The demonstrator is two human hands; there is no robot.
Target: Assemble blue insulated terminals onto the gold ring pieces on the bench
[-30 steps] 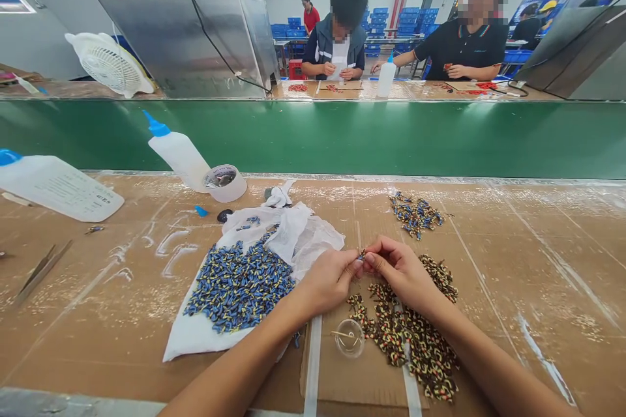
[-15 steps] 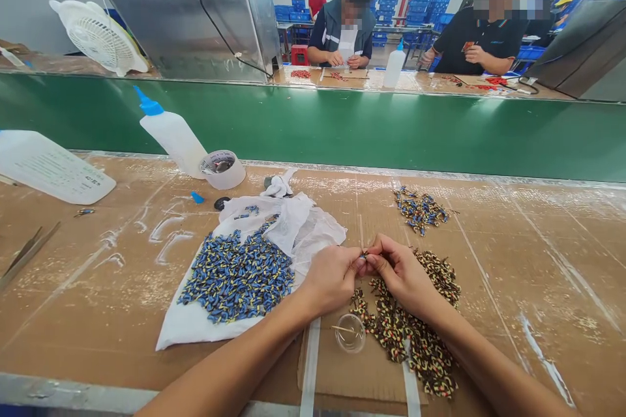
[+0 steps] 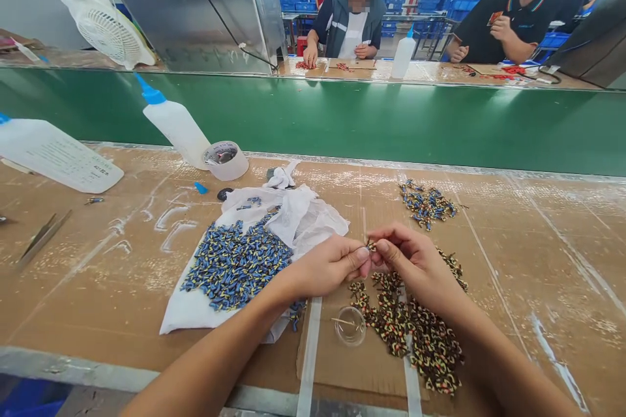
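My left hand [image 3: 328,266] and my right hand [image 3: 415,265] meet fingertip to fingertip above the cardboard mat [image 3: 337,365], both pinching one tiny dark striped piece [image 3: 371,245]. Under my right hand lies a spread of brown striped pieces [image 3: 420,339]. To the left, a heap of blue striped pieces [image 3: 237,265] rests on a white plastic bag [image 3: 298,221]. A small clear dish [image 3: 350,325] with a thin stick sits just below my hands.
A smaller pile of blue pieces [image 3: 428,203] lies further back. Two glue bottles [image 3: 176,127] [image 3: 53,153], a tape roll [image 3: 225,160] and tweezers [image 3: 42,238] are at left. Beyond the green conveyor belt [image 3: 342,124], two seated people work at another bench; a fan [image 3: 108,30] stands at back left.
My hands stayed pinched together on the tiny piece and rose slightly from the brown pile. The view shifted a little. A person opposite reached a hand toward red pieces.
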